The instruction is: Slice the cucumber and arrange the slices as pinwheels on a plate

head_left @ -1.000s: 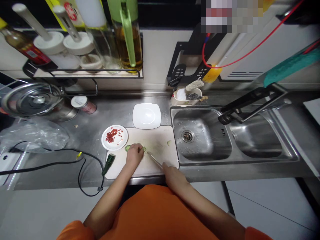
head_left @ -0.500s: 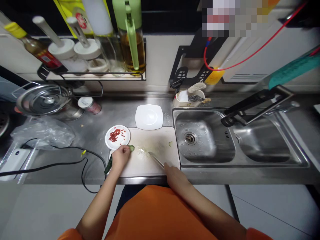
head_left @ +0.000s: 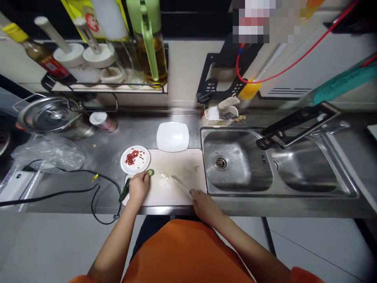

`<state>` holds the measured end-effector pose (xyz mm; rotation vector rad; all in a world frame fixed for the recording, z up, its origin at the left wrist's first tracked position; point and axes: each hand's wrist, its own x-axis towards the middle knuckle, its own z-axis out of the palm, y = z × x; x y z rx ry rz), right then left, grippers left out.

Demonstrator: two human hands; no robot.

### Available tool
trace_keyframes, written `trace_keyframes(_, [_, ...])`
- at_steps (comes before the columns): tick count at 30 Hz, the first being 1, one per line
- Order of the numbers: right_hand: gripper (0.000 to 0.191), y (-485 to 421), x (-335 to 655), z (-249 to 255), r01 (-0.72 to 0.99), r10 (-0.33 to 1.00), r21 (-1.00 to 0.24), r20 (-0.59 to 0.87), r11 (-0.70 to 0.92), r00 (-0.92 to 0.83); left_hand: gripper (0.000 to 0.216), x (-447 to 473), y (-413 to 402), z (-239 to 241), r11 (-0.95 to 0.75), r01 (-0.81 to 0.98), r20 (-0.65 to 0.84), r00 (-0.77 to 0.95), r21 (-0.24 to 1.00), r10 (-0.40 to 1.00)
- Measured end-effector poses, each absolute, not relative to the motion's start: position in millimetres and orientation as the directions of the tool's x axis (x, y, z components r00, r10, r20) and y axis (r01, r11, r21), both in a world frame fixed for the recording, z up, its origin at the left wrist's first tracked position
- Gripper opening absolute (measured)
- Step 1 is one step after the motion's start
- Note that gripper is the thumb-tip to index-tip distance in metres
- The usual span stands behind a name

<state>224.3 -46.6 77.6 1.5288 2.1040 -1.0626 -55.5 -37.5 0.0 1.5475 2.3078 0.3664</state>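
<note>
My left hand [head_left: 139, 188] is closed over a dark green cucumber [head_left: 125, 191] at the left side of the white cutting board [head_left: 165, 196]. The cucumber's pale cut end shows past my fingers, and its middle is hidden under the hand. In my right hand [head_left: 204, 202] is a knife [head_left: 183, 186], gripped by the handle, its blade pointing left over the board. Wet pale residue lies beside the blade tip, apart from the cucumber. A thin green-edged slice [head_left: 197, 169] rests near the board's right edge.
Behind the board sits a white square plate [head_left: 172, 136]; a small round plate [head_left: 125, 163] with red bits overlaps its left corner. A double sink [head_left: 239, 192] adjoins on the right. Black cables [head_left: 98, 184], a plastic bag [head_left: 48, 153] and a lidded pot [head_left: 53, 114] occupy the left.
The whole view has shifted slightly left. Both hands keep nearly the same places on the board, with the cucumber and knife still held.
</note>
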Motion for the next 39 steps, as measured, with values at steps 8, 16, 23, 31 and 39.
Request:
trace_keyframes(8, [0.059,-64.8,241.5,49.6,0.884,0.927,-0.467,-0.331,0.001,-0.176,0.034,-53.8,-44.9,-6.4,0.336,0.864,-0.123,-0.313,0.376,0.942])
trace_keyframes(16, [0.060,-44.7,205.7,19.2,0.974,0.946,-0.197,-0.321,-0.108,0.040,0.031,-58.2,-44.3,-7.0,0.267,0.891,-0.144,-0.229,0.366,0.963])
trace_keyframes(23, [0.060,-41.0,196.7,18.5,0.993,0.933,-0.060,-0.351,-0.104,0.076,0.028,-56.9,-43.4,3.4,0.283,0.896,-0.174,-0.235,0.343,0.956])
trace_keyframes(31, [0.059,-37.1,184.8,20.1,0.995,0.937,0.028,-0.336,-0.093,0.097,0.029,-60.4,-43.9,13.9,0.248,0.918,-0.197,-0.193,0.309,0.961])
trace_keyframes(39, [0.048,-26.3,184.6,32.7,0.990,0.932,-0.011,-0.339,-0.140,0.128,0.033,-64.2,-21.9,21.3,0.107,0.845,-0.016,-0.116,0.524,0.993])
